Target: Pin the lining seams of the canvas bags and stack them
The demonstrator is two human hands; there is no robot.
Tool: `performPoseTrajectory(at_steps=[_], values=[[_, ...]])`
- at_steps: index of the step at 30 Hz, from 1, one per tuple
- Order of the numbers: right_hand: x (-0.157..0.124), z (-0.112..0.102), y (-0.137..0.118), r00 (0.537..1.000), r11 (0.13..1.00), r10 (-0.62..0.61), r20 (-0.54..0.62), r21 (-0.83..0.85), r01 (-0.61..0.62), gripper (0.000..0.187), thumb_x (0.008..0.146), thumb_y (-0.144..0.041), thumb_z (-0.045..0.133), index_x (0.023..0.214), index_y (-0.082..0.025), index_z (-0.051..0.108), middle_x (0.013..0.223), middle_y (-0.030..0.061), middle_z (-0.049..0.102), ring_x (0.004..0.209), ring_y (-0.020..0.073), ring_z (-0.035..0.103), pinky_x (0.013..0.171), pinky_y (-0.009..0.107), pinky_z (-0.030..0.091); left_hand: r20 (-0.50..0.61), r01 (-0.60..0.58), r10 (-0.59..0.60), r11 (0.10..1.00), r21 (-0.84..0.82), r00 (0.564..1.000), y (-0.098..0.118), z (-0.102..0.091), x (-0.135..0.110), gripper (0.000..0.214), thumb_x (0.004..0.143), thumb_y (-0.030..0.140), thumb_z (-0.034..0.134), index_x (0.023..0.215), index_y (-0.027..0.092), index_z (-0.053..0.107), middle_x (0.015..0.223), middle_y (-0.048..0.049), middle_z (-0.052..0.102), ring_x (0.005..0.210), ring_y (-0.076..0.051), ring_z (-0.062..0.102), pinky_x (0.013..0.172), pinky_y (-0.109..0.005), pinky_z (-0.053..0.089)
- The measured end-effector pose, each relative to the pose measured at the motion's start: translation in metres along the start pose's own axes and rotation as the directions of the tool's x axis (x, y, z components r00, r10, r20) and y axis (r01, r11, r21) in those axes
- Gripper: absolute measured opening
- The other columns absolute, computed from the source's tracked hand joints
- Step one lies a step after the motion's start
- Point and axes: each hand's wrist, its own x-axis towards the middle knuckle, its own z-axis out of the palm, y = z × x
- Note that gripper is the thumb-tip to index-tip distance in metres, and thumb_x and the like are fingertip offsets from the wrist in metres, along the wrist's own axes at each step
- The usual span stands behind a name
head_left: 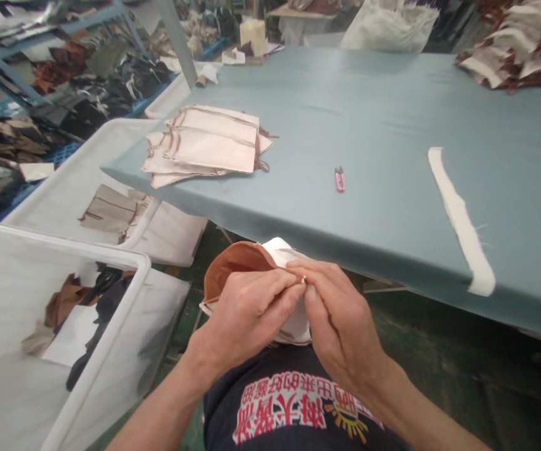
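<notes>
A cream fabric bag with a brown lining [237, 266] is held up in front of my body, beyond the table's near edge. My left hand [254, 307] pinches the bag's edge between thumb and fingers. Close against it, my right hand [336, 307] grips the same edge, and the fingertips of both hands almost meet. A tiny white bit shows between the fingertips, too small to name. Pink-handled thread snips [340, 180] lie on the table, apart from both hands.
On the blue-green table [368, 113] are a stack of cream fabric pieces with brown trim [214, 141], a white fabric strip [461, 219] at right and a brown-and-cream pile [524, 47] at the back. White bins [145, 269] holding fabric stand at left.
</notes>
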Motion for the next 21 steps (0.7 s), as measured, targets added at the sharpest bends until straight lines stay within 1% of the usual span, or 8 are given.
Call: performPoseTrajectory(at_steps=[3,6,9,11,14,17,19,21], values=[[-0.007,0.001,0.004,0.999,0.997,-0.036,0.038,-0.066,0.038,0.037,0.095,-0.006,0.041,0.122,-0.005,0.066,0.128,0.0194,0.070,0.124,0.0256,0.064,0.110,0.045,0.051,0.085,0.014,-0.011,0.999,-0.035,0.996,-0.002,-0.001,0.002,0.017,0.103,0.017,0.056,0.094,0.014,0.070,0.089,-0.0028,0.079,0.080,-0.015,0.073,0.074,-0.024,0.049],[-0.007,-0.001,0.006,0.995,0.984,-0.061,0.075,-0.163,0.072,0.039,0.094,-0.008,0.043,0.126,-0.001,0.065,0.132,0.0229,0.068,0.125,0.0299,0.063,0.109,0.047,0.051,0.175,0.045,-0.039,0.998,-0.033,0.984,-0.003,-0.005,0.004,0.017,0.103,0.018,0.055,0.096,0.013,0.070,0.091,-0.0043,0.079,0.082,-0.017,0.073,0.075,-0.026,0.049],[-0.003,-0.006,0.007,0.995,0.972,-0.071,0.075,-0.220,0.086,0.034,0.095,-0.011,0.050,0.123,-0.004,0.066,0.125,0.0207,0.072,0.118,0.0307,0.066,0.104,0.047,0.053,0.235,0.110,-0.087,0.990,-0.083,0.968,-0.001,-0.010,0.006,0.016,0.102,0.017,0.054,0.098,0.013,0.069,0.094,-0.0051,0.078,0.084,-0.016,0.072,0.076,-0.026,0.050],[-0.002,-0.010,0.009,0.993,0.968,-0.067,0.092,-0.236,0.087,0.027,0.097,-0.015,0.055,0.119,-0.008,0.067,0.117,0.0171,0.074,0.110,0.0301,0.069,0.097,0.046,0.055,0.250,0.148,-0.103,0.974,-0.171,0.963,-0.001,-0.012,0.008,0.017,0.102,0.016,0.052,0.103,0.014,0.070,0.099,-0.0048,0.079,0.088,-0.016,0.072,0.079,-0.025,0.051],[-0.001,-0.014,0.016,0.995,0.982,-0.021,0.100,-0.184,0.039,0.015,0.101,-0.020,0.057,0.109,-0.014,0.068,0.100,0.0102,0.073,0.092,0.0245,0.069,0.080,0.038,0.055,0.268,0.199,-0.114,0.928,-0.316,0.957,-0.004,-0.016,0.016,0.019,0.100,0.017,0.053,0.105,0.015,0.072,0.101,-0.0042,0.079,0.091,-0.016,0.071,0.080,-0.024,0.052],[0.000,-0.016,0.025,0.999,0.996,0.000,0.040,-0.091,0.004,0.012,0.103,-0.022,0.057,0.100,-0.017,0.068,0.086,0.0047,0.069,0.078,0.0183,0.065,0.071,0.032,0.050,0.297,0.212,-0.104,0.908,-0.360,0.949,-0.011,-0.019,0.024,0.023,0.101,0.027,0.055,0.106,0.014,0.074,0.097,-0.0056,0.077,0.087,-0.018,0.069,0.077,-0.026,0.052],[0.001,-0.019,0.029,1.000,0.998,0.014,-0.013,-0.062,-0.015,0.013,0.103,-0.022,0.057,0.099,-0.017,0.068,0.086,0.0045,0.071,0.077,0.0171,0.065,0.071,0.030,0.049,0.305,0.219,-0.100,0.896,-0.387,0.947,-0.016,-0.022,0.027,0.036,0.106,0.037,0.047,0.108,0.014,0.075,0.102,-0.0078,0.076,0.091,-0.020,0.068,0.081,-0.028,0.052],[0.002,-0.023,0.031,0.995,0.996,0.084,-0.055,-0.024,-0.085,0.015,0.103,-0.024,0.057,0.096,-0.018,0.069,0.086,0.0042,0.071,0.075,0.0165,0.065,0.069,0.029,0.048,0.323,0.268,-0.131,0.862,-0.429,0.937,-0.021,-0.025,0.027,0.052,0.110,0.043,0.034,0.107,0.014,0.076,0.103,-0.0089,0.076,0.094,-0.021,0.068,0.085,-0.029,0.051]])
